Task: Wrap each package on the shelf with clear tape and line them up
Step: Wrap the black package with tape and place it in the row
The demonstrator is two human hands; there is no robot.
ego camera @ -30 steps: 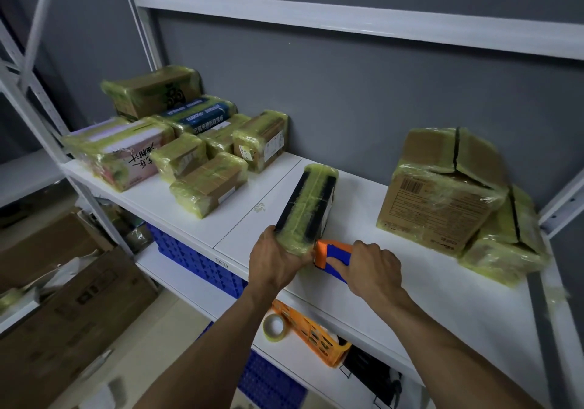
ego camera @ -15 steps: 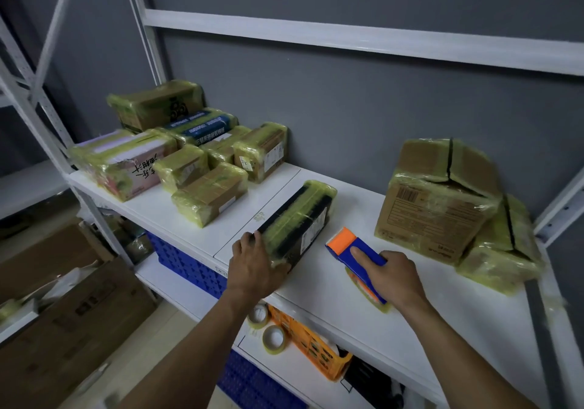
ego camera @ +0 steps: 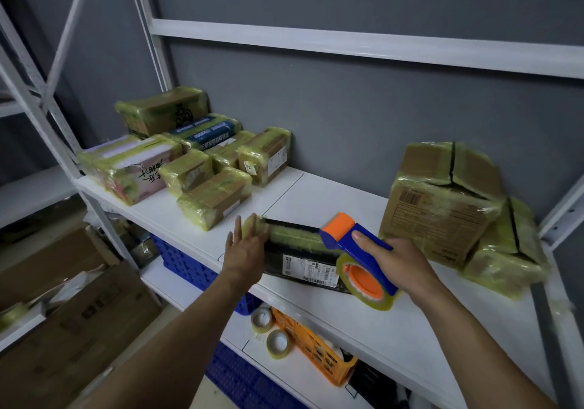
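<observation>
1. Yellowish tape film, head view (the only one): it covers the left packages (ego camera: 189,168), bunched close at the shelf (ego camera: 331,200) back-left, and the right cartons (ego camera: 442,206), which lean together by the wall.
2. Black package (ego camera: 300,252) lies flat at the shelf's front edge, mid-shelf, btwn both hands. Tape bands run across its top; the label side looks barer.
3. Progress, my read: most pkgs are wrapped, this one is partly done, and neither group stands in a tidy row, so lining up is left.
4. Left hand (ego camera: 245,250): fingers straight and spread, touching the black package's left end, no grip.
5. Right hand (ego camera: 403,263): fingers curled round the tape dispenser (ego camera: 357,247) handle, index along the top, held over the pkg's right end. Can't tell if tape is attached to the pkg.
</observation>
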